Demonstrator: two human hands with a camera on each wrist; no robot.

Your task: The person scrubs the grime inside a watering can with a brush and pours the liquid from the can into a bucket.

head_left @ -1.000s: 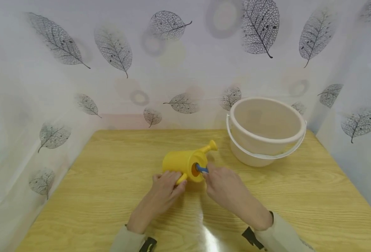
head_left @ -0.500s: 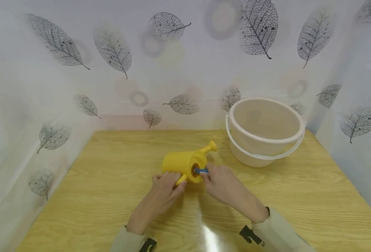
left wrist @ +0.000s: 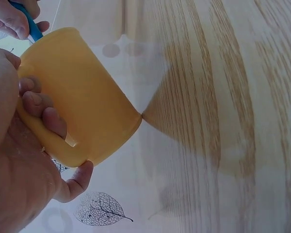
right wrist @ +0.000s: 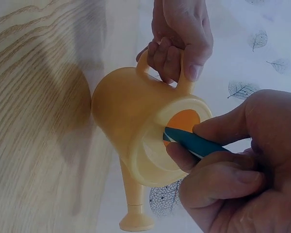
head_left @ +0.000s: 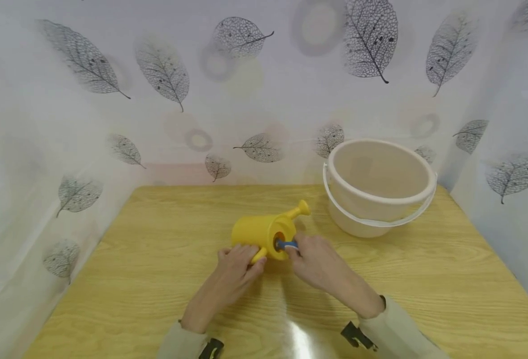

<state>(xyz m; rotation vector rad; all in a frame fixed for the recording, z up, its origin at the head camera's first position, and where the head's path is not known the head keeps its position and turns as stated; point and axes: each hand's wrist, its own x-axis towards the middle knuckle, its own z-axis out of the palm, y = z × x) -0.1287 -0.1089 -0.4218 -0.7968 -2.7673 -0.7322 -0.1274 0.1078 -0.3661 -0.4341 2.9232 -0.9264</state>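
Note:
A yellow watering can (head_left: 251,230) lies tipped on its side on the wooden table, its opening turned toward the right hand and its spout pointing to the back right. My left hand (head_left: 237,269) grips the can's handle, with fingers curled through the loop in the left wrist view. My right hand (head_left: 319,264) pinches a blue handle with a white stripe (right wrist: 196,143) between thumb and fingers. The far end of this blue-handled tool goes into the can's round opening and is hidden there, so its kind does not show.
A cream bucket (head_left: 358,225) with a white carrying handle stands at the table's back right, beyond the right hand. A pale leaf-patterned sheet (head_left: 264,99) hangs behind and along both sides of the wooden table (head_left: 156,239).
The blue handle has swung from a downward slant to nearly level, and my right hand has shifted slightly left with it. The left hand and the watering can stay in place.

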